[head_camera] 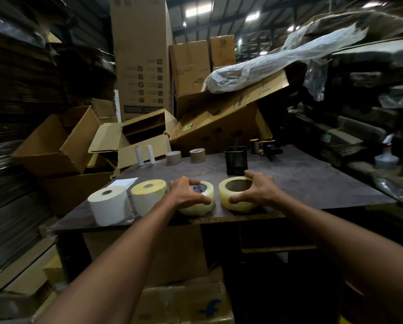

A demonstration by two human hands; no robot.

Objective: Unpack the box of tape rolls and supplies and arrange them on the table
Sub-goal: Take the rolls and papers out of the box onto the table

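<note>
At a dark worktable [300, 183] in a cardboard-crowded storeroom, seen from the head camera: a person's two bare hands each grip a roll of clear packing tape lying flat just inside the table's near edge. The left hand [186, 191] curls over the left clear tape roll [201, 198], fingers across the top and thumb pressed against its near side. The right hand [254, 189] curls round the right clear tape roll [235, 195], fingers over the far rim and thumb on the near wall, the cardboard core open to view. The two rolls sit just beside each other, not touching.

Left of the left hand, a yellow-edged label roll [148, 194] and then a white paper roll [108, 204] stand along the same front edge, the white one close to the table's left corner, with a white sheet [125, 181] behind them. Beyond the hands, along the far edge, stand two slim white tubes [138, 155], two brown tape rolls [173, 157], and, just beyond the right hand, a black mesh pen holder [236, 160]; a tape dispenser [263, 146] lies farther back. Bare tabletop lies open to the right of the right hand and between the front and back rows. An open cardboard box [137, 139] leans at the far left corner, other cartons piled behind.
</note>
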